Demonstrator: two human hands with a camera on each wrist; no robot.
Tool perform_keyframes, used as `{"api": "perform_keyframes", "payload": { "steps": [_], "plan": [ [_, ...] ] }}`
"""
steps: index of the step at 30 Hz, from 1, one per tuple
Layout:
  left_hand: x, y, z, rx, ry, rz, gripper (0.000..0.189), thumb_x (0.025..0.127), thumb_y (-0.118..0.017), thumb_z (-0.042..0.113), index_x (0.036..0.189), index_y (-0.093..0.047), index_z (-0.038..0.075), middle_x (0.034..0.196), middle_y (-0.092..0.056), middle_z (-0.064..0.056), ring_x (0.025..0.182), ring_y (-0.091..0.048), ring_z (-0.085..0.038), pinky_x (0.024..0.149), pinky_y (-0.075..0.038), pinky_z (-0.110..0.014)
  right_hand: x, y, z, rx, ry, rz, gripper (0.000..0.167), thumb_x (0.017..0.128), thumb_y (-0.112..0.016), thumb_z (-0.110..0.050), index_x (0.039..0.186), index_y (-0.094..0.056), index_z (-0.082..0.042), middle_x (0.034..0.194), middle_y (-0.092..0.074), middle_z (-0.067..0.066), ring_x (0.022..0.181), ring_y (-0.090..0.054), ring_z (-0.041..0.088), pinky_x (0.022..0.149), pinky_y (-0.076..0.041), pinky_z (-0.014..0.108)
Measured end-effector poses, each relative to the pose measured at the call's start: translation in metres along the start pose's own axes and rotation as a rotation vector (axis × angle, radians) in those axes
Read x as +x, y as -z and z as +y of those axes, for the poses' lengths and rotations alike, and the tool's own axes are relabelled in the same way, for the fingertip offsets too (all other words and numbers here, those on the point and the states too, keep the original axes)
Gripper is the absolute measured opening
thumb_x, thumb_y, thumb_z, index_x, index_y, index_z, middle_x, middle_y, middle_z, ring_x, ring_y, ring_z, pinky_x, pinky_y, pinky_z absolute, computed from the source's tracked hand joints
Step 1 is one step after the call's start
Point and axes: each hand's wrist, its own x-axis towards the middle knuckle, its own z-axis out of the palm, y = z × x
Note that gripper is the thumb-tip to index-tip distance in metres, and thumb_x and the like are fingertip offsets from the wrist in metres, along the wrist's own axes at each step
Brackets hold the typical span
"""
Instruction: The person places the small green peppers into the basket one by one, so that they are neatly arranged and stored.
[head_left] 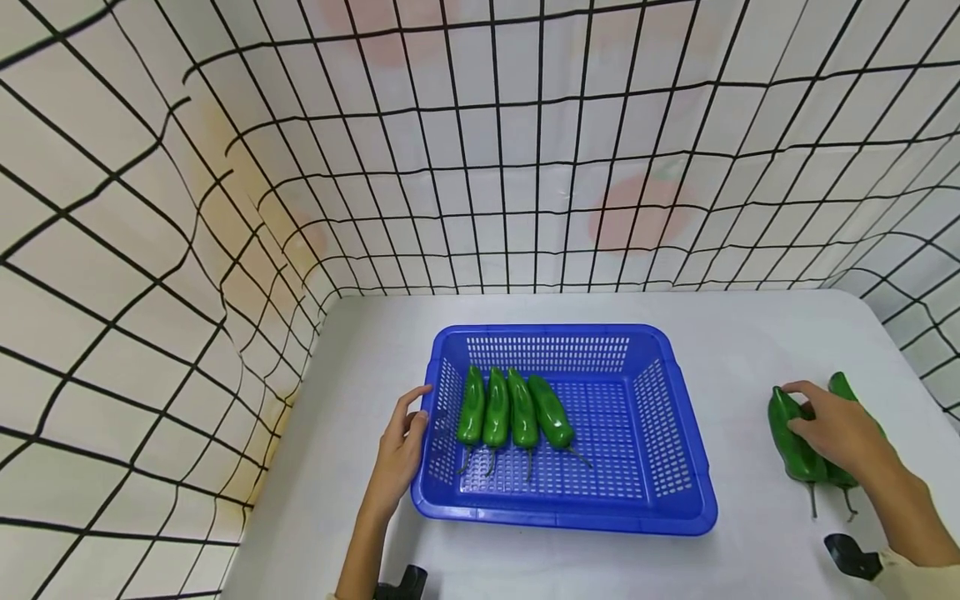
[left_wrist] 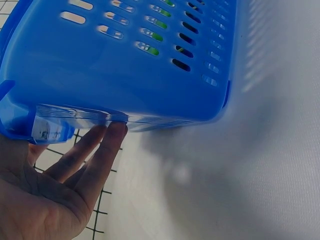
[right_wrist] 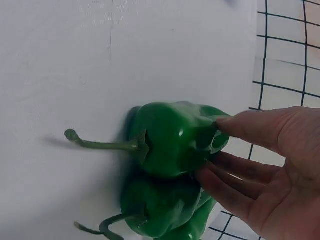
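Note:
My left hand is at the left side of a blue plastic basket. In the left wrist view, its straight fingertips touch the basket's outer wall; the thumb is mostly hidden. Inside the basket, several green peppers lie side by side toward the left, stems facing me. To the right of the basket, my right hand pinches a green pepper between thumb and fingers near its tip. This pepper rests on the table. Another green pepper lies against it, with more green partly hidden beyond.
A white table carries the basket and the loose peppers. Black wire mesh stands along its back, left and right sides, with pale sheeting behind. Black wrist devices show near both hands.

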Motion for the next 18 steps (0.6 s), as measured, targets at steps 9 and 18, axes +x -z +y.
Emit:
{"api": "perform_keyframes", "payload": {
  "steps": [9, 18],
  "plan": [
    [0.0004, 0.0008, 0.0007, -0.005, 0.005, 0.005, 0.040, 0.107, -0.039, 0.012, 0.147, -0.044, 0.017, 0.122, -0.062, -0.026, 0.096, -0.067, -0.038, 0.074, -0.058, -0.042, -0.0018, -0.0025, 0.0018, 0.021, -0.014, 0.004, 0.055, 0.090, -0.068, -0.011, 0.133, -0.040, 0.010, 0.104, -0.056, 0.041, 0.087, -0.057, 0.051, 0.063, -0.048, 0.057],
    [-0.0003, 0.0000, 0.0008, -0.011, 0.010, 0.001, 0.040, 0.107, -0.039, 0.012, 0.147, -0.044, 0.017, 0.122, -0.063, -0.026, 0.096, -0.066, -0.040, 0.073, -0.058, -0.042, -0.0033, -0.0037, 0.0029, 0.021, -0.009, 0.014, 0.054, 0.090, -0.068, -0.012, 0.132, -0.040, 0.009, 0.102, -0.057, 0.041, 0.083, -0.058, 0.048, 0.060, -0.049, 0.053]
  ]
}}
